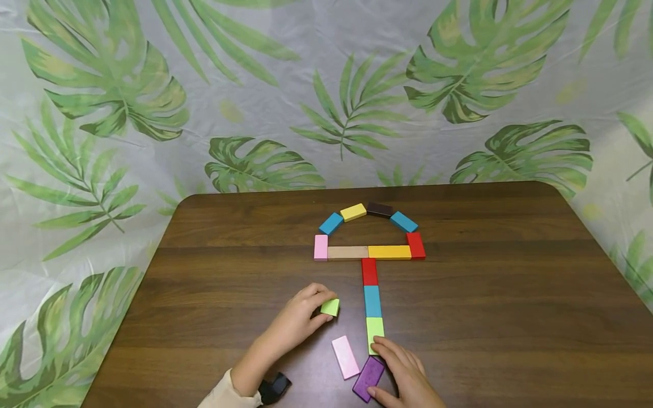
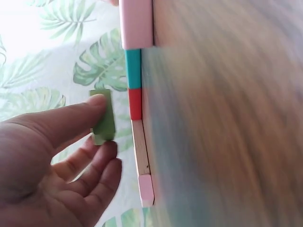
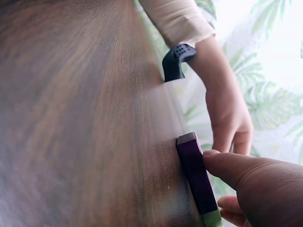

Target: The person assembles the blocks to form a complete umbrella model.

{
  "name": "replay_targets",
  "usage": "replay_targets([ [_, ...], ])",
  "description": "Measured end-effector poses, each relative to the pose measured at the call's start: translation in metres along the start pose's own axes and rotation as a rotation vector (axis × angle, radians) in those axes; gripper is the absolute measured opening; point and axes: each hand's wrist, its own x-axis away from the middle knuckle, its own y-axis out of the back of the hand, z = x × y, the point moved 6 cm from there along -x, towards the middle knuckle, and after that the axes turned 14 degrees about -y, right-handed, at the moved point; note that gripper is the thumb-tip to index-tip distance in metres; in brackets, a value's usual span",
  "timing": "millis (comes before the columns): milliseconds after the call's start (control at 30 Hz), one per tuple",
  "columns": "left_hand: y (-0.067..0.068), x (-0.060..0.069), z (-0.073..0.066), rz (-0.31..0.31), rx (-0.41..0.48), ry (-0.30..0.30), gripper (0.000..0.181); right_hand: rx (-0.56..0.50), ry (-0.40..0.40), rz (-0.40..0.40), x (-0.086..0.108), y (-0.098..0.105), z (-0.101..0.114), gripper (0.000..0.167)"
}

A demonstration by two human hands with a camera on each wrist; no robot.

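Observation:
In the head view my left hand (image 1: 298, 317) pinches a light green block (image 1: 330, 307) between thumb and fingers, above the table left of a column of blocks. The left wrist view shows this green block (image 2: 104, 116) gripped at its ends. My right hand (image 1: 405, 371) lies at the column's near end. Its thumb touches a purple block (image 1: 368, 378), which lies tilted, while the fingertips rest on the column's lower light green block (image 1: 374, 335). A loose pink block (image 1: 345, 357) lies left of the purple one.
Red (image 1: 369, 272) and blue (image 1: 373, 301) blocks continue the column up to a row of tan (image 1: 348, 253) and orange (image 1: 389, 253) blocks. Above the row, several coloured blocks form an arch, with a yellow block (image 1: 353, 212) near its top. The wooden table (image 1: 229, 255) meets a leaf-print cloth (image 1: 347, 113) behind.

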Motion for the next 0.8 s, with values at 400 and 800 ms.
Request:
replay_targets([
  [400,-0.015,-0.001,0.003,0.109,0.051,0.008,0.032,-0.008,-0.017,0.021,-0.001,-0.001,-0.001,0.059],
  [800,-0.022,0.004,0.009,0.144,0.085,0.013,0.039,0.008,0.014,-0.015,0.000,0.000,-0.001,0.062],
])
